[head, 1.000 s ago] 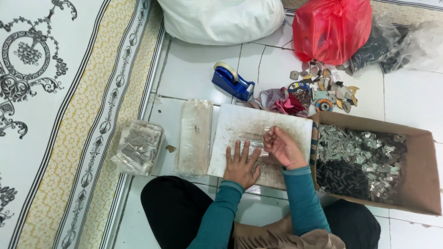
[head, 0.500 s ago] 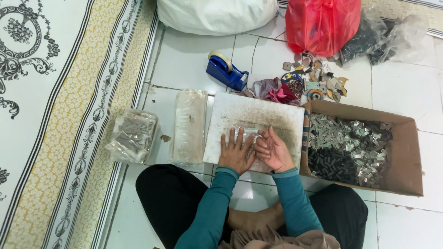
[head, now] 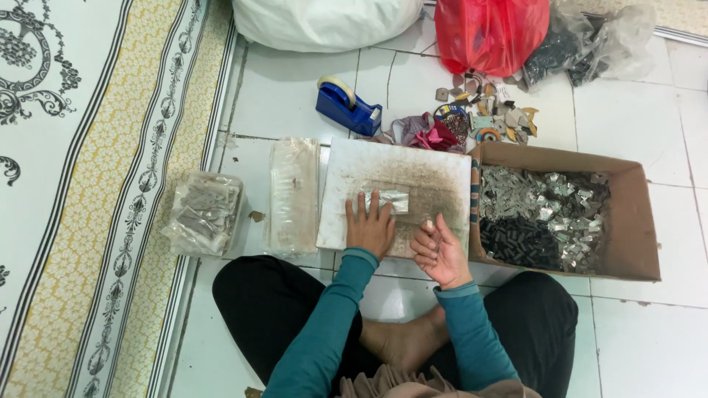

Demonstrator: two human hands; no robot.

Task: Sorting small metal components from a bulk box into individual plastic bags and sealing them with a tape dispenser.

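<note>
From where I stand, a good deal is hard to read: the person's face is out of sight below the bottom edge, the white sack (head: 324,21) at twelve o'clock is cut off at the top, and the red plastic bag (head: 488,31) beside it hides whatever it carries. The clear bag (head: 582,46) at one o'clock holds dark bits too blurred to name. On the floor tiles sits one worn white board (head: 398,190), and on it the left hand (head: 371,227) lies flat, fingers spread and straight, their tips touching one small silvery packet (head: 389,200) near the board's middle. The right hand (head: 440,253) rests at the board's five o'clock corner, palm turned up and fingers loosely curled; something tiny and pale sits at the fingertips, but I cannot tell whether it is pinched or just lying there. At three o'clock one cardboard box (head: 643,221) holds a heap of silvery pieces and a patch of black ones, far too many to count. At nine o'clock lie two clear plastic bundles: a long flat one (head: 293,195) just beside the board and a squarer one (head: 204,214) further left, contents unclear. One blue tape dispenser (head: 348,105) stands at eleven o'clock, and a scatter of small coloured scraps (head: 472,121) lies between it and the box.
</note>
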